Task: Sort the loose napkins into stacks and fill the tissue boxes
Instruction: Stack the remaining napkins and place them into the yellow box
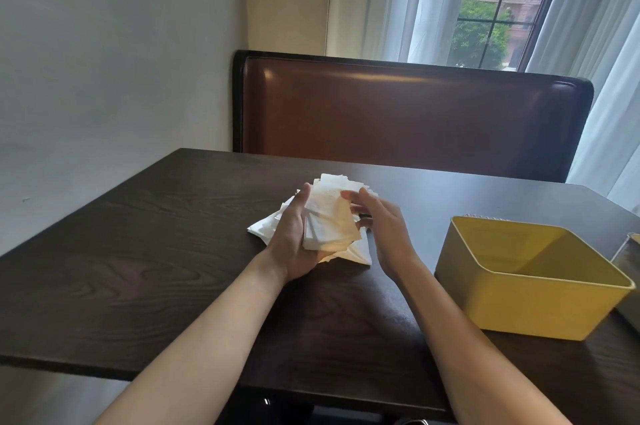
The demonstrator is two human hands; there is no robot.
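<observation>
centrally in the frame, the left hand (294, 237) is gripping a stack of napkins (329, 217) above loose napkins (265, 227) lying on the worktop (138, 251). the right hand (384, 227), fingers spread, is touching the stack's edge. lower right, a yellow tissue box (530, 307) is sitting open.

Two bare forearms are seen, entering from the lower edge of the view. No sleeve is shown on either arm; both are uncovered from the frame edge up to the wrist. The left hand (294, 237) and the right hand (384, 227) are bare as well: no glove, ring, watch or bracelet is visible on them. The forearms are slender and smooth, without markings. The fingers are slim, and the nails cannot be made out clearly. Nothing of the clothing is shown in the view.
</observation>
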